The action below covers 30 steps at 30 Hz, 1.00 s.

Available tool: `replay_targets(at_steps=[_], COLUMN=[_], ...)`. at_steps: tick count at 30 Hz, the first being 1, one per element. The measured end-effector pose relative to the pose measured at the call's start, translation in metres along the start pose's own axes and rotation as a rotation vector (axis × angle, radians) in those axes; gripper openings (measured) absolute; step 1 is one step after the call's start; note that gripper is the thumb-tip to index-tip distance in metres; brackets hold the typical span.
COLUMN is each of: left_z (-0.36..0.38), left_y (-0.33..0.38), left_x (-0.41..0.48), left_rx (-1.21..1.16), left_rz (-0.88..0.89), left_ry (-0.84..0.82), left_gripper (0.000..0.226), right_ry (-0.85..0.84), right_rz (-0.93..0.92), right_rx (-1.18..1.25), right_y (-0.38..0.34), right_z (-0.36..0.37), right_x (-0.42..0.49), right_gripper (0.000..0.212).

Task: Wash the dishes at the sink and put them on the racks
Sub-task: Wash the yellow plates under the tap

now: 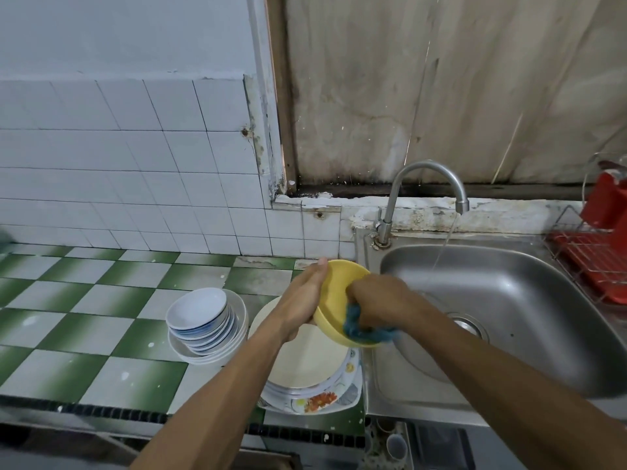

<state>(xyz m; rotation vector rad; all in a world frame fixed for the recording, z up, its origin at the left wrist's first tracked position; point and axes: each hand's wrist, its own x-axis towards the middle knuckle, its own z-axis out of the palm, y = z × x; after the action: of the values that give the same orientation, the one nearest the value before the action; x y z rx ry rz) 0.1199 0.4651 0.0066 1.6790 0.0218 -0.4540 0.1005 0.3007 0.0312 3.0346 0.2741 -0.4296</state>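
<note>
My forearms reach over the stack of plates (pixel 307 366) at the counter's (pixel 84 300) front right corner. My left grip (pixel 302 300) cups the yellow bowl (pixel 334 293), tilted on edge above the plates beside the sink (pixel 509 300). My right grip (pixel 376 300) clutches a blue scrubber (pixel 354 329) against the bowl's inside. The faucet (pixel 427 171) runs a thin stream. Stacked small bowls (pixel 198 313) stand left of the plates.

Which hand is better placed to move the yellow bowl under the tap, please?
Probably left: the left hand grips the yellow bowl, while the right hand holds the blue sponge.
</note>
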Motion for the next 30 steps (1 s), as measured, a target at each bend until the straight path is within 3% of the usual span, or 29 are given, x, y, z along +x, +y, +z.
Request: replay_targets(at_steps=[2,4,5,7,8,10,12,13,15,17,20,23,25,27,28,30], left_z=[0.004,0.008,0.008,0.003,-0.001,-0.009,-0.016,-0.022,-0.032,-0.038,-0.026,-0.011,-0.007,-0.003,0.002,0.015], left_y=[0.005,0.013,0.016,0.018,0.017,0.018,0.021,0.022,0.020,0.012,0.003,-0.005,-0.008,-0.005,-0.001,0.007], left_x=[-0.001,-0.001,-0.001,-0.002,-0.002,-0.001,0.002,0.003,0.005,0.010,0.009,0.008,0.011,0.013,0.014,0.015], left_rx=[-0.042,-0.063,-0.057,-0.118,-0.141,-0.096,0.017,0.014,-0.096,-0.157,-0.332,-0.484,-0.607,-0.738,-0.820,-0.927], left_rz=[0.001,0.017,0.021,0.002,-0.016,-0.067,-0.136,-0.180,-0.273,-0.328,-0.313,-0.237,-0.217,-0.219,-0.210,-0.193], left_ry=[0.001,0.007,0.012,0.009,0.004,0.013,-0.038,-0.085,-0.190,-0.228,-0.189,-0.035,0.072,0.169,0.205,0.346], left_gripper=[0.051,0.054,0.056,0.058,0.060,0.062,0.065,0.069,0.083,0.093,0.082,0.056,0.044,0.041,0.040,0.030], right_ry=[0.349,0.630,0.628,0.277,0.092,-0.099,-0.085,-0.052,0.010,0.077,0.135,0.174,0.316,0.584,0.742,1.068], right_rz=[0.125,0.115,0.068,-0.030,-0.085,-0.282,-0.395,-0.417,-0.446,-0.410,-0.182,0.140,0.386,0.620,0.665,0.507], right_rx=[-0.007,0.472,0.817,1.383,1.400,1.012,0.531,0.488,0.701,1.066,1.660,2.008,2.067,1.894,1.789,1.540], right_y=[-0.015,-0.024,-0.027,-0.027,-0.027,-0.022,-0.016,-0.014,-0.011,-0.005,0.001,0.001,0.005,0.000,-0.009,-0.036], right_z=[0.010,0.016,0.013,-0.001,-0.006,-0.010,-0.002,0.000,-0.001,-0.012,-0.019,-0.007,0.006,0.019,0.026,0.040], right_x=[0.002,0.006,0.007,-0.002,-0.011,-0.023,-0.026,-0.028,-0.032,-0.037,-0.034,-0.016,-0.002,0.005,0.004,-0.005], right_gripper=[0.031,0.024,0.029,0.039,0.044,0.046,0.040,0.037,0.027,0.028,0.051,0.072,0.073,0.054,0.049,0.053])
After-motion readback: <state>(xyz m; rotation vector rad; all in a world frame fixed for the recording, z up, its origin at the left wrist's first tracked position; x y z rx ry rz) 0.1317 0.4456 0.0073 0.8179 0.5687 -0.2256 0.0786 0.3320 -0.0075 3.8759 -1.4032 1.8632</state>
